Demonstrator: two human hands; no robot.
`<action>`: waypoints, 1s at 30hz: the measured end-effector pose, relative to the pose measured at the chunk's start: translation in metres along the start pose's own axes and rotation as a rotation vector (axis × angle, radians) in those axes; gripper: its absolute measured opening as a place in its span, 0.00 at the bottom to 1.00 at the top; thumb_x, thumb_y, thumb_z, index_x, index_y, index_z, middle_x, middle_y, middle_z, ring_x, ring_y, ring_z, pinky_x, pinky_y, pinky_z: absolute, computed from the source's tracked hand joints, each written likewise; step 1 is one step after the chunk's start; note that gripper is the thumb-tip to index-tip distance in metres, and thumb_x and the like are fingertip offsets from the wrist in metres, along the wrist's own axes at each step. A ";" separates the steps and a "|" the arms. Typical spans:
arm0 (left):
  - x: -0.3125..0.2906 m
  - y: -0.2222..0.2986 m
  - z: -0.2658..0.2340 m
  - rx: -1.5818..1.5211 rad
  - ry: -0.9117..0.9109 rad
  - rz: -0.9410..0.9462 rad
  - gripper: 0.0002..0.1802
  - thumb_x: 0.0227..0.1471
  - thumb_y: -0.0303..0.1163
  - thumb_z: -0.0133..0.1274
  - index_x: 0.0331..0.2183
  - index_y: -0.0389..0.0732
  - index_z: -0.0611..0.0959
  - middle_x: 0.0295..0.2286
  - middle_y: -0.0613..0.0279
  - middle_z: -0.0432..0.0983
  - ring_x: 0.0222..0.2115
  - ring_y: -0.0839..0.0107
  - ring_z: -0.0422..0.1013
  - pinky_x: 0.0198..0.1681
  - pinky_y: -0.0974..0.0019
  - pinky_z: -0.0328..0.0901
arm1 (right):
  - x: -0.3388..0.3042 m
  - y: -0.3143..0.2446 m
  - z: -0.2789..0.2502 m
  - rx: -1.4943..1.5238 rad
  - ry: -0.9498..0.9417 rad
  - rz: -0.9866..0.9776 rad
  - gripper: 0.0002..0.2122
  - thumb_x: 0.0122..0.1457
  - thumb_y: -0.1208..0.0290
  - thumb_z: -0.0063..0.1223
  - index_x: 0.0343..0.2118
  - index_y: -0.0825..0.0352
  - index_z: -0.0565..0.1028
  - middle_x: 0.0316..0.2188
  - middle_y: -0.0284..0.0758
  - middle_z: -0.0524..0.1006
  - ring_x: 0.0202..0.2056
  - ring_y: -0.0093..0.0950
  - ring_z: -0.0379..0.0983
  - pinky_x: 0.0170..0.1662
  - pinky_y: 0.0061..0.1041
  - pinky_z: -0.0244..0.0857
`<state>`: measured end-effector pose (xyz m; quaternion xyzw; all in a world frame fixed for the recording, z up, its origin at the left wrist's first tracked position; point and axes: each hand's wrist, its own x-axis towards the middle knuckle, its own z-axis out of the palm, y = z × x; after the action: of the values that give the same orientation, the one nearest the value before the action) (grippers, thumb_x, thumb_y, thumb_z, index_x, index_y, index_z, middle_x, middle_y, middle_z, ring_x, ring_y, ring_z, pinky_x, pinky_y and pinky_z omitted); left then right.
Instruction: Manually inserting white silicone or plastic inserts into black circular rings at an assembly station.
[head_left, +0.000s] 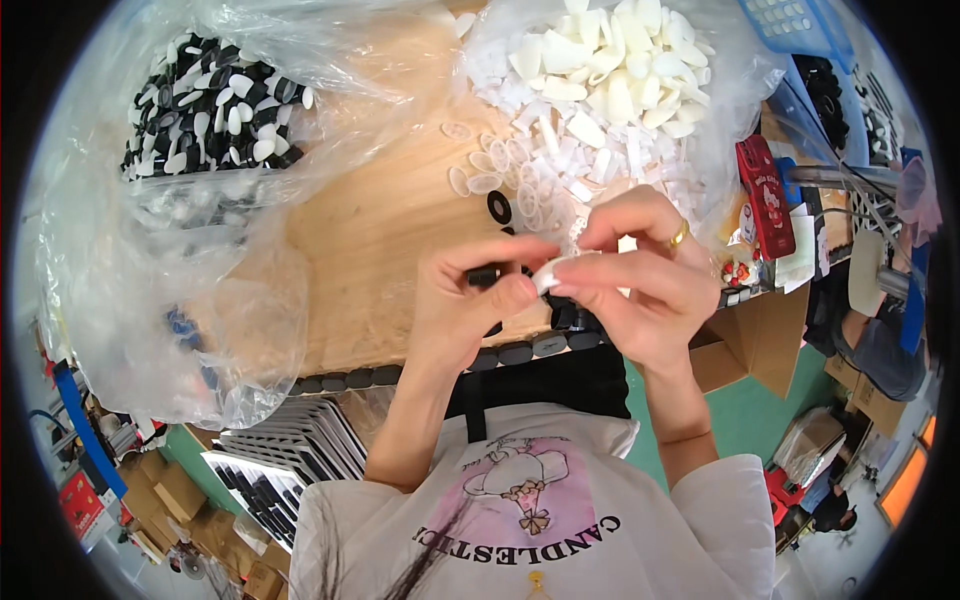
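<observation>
"Where do we find the small white piece [546, 276]?"

"Between the two hands, above the near part of the table [370, 240]. Our right hand [645, 275] has thumb and forefinger clamped on it."

"And our left hand [465, 295]?"

"Its thumb meets the piece's left end, with the forefinger curved over the far side. We cannot tell whether that finger closes on it too. Probably we use both hands because so small a part needs steadying from each end."

"Something black shows behind the left fingers."

"Yes, but we can't tell whether we hold it or it lies beneath."

"Why the heaps beyond?"

"The cream pieces [610, 60] and clear oval discs [485, 184] lie just past the right hand, likely for easy reach. The black-and-white pieces [215, 110] sit well apart at the far left, amid clear plastic, perhaps so we don't mix them."

"And the dark row [515, 353]?"

"Along the near edge, seemingly lined up to leave us working room."
</observation>
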<state>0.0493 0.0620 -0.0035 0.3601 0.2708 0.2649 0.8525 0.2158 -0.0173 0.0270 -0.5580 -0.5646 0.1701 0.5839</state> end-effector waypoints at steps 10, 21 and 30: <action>-0.013 0.002 -0.001 0.036 -0.036 0.153 0.12 0.45 0.27 0.68 0.33 0.32 0.86 0.29 0.59 0.80 0.27 0.78 0.72 0.29 0.74 0.66 | -0.004 -0.019 -0.001 0.034 -0.025 0.031 0.14 0.36 0.78 0.72 0.30 0.69 0.82 0.36 0.41 0.74 0.34 0.29 0.71 0.34 0.25 0.65; -0.016 0.003 0.000 0.121 -0.042 0.169 0.21 0.55 0.31 0.59 0.49 0.34 0.80 0.30 0.61 0.77 0.29 0.76 0.68 0.35 0.71 0.64 | -0.002 -0.021 -0.004 0.002 -0.157 0.040 0.11 0.39 0.80 0.68 0.29 0.70 0.80 0.38 0.45 0.76 0.34 0.31 0.73 0.38 0.26 0.67; -0.025 -0.013 0.001 -0.089 0.120 0.096 0.32 0.62 0.43 0.49 0.59 0.32 0.66 0.47 0.50 0.74 0.39 0.69 0.70 0.41 0.65 0.65 | -0.039 -0.042 0.022 0.233 0.302 0.532 0.09 0.49 0.90 0.61 0.34 0.77 0.76 0.38 0.45 0.75 0.35 0.28 0.75 0.40 0.23 0.70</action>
<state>0.0355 0.0375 -0.0062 0.3179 0.2916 0.3384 0.8363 0.1670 -0.0526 0.0389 -0.6343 -0.2825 0.2957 0.6561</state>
